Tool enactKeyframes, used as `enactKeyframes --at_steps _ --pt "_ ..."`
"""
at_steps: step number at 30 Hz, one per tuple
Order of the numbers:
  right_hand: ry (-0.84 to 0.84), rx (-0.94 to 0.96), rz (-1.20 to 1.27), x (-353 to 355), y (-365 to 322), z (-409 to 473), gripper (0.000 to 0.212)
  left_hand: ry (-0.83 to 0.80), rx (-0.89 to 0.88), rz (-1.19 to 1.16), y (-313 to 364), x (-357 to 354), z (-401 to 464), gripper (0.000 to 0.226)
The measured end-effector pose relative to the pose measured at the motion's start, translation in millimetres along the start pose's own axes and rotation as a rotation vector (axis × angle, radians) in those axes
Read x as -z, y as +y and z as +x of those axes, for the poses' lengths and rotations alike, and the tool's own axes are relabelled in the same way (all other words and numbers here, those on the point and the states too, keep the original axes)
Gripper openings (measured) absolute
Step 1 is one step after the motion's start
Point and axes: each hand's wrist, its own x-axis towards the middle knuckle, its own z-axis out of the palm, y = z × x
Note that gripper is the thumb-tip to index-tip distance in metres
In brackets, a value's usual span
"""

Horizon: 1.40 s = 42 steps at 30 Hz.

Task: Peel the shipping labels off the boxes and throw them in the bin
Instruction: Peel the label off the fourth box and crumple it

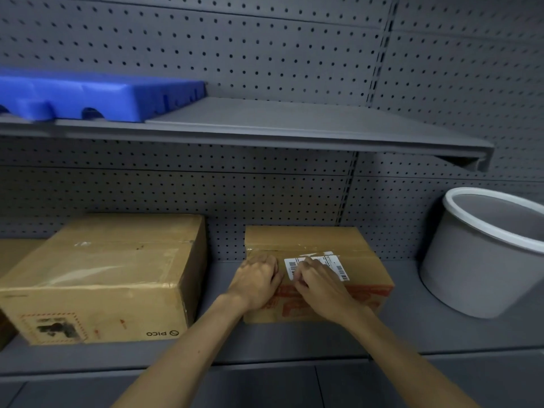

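Note:
A small cardboard box (309, 240) with red print stands on the lower grey shelf, a white shipping label (335, 265) with barcodes stuck on its top. My left hand (257, 279) rests curled on the box's left top edge, fingers closed against the cardboard. My right hand (318, 282) lies over the label's left part, fingertips pinched at its near left edge. Part of the label is hidden under that hand. A grey bin (482, 254) with a white rim stands to the right of the box. A larger cardboard box (109, 272) sits to the left.
A blue plastic pallet-like slab (97, 95) lies on the upper shelf (294, 128), which overhangs the boxes. Pegboard (265, 54) backs both shelves. Another box's edge (11, 251) shows at far left. The lower shelf front edge (206, 366) runs below my forearms.

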Motion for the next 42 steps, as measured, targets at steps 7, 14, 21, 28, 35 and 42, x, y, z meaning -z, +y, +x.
enactKeyframes --at_steps 7,14,21,28,35,42 --pt "-0.008 0.053 -0.187 -6.8 -6.4 -3.1 0.021 0.012 -0.008 -0.014 -2.2 -4.5 0.6 0.029" --pt "-0.009 -0.043 0.011 5.2 11.9 4.7 0.017 0.001 0.0 -0.04 -2.3 -2.3 0.1 0.033" --pt "0.103 -0.019 0.036 1.6 6.6 -0.9 0.017 -0.002 -0.005 -0.052 -4.4 -3.4 2.3 0.033" --pt "0.083 0.042 -0.184 -1.7 2.5 0.2 0.007 0.005 0.0 -0.052 -4.1 -3.5 1.9 0.033" --pt "0.05 0.076 -0.337 -6.1 3.7 -1.1 0.021 0.023 -0.016 -0.041 -4.3 -3.0 1.1 0.033" --pt "-0.051 0.186 -0.331 -0.4 -4.5 -1.5 0.028 0.006 -0.011 -0.032 -4.9 -3.4 1.7 0.031"
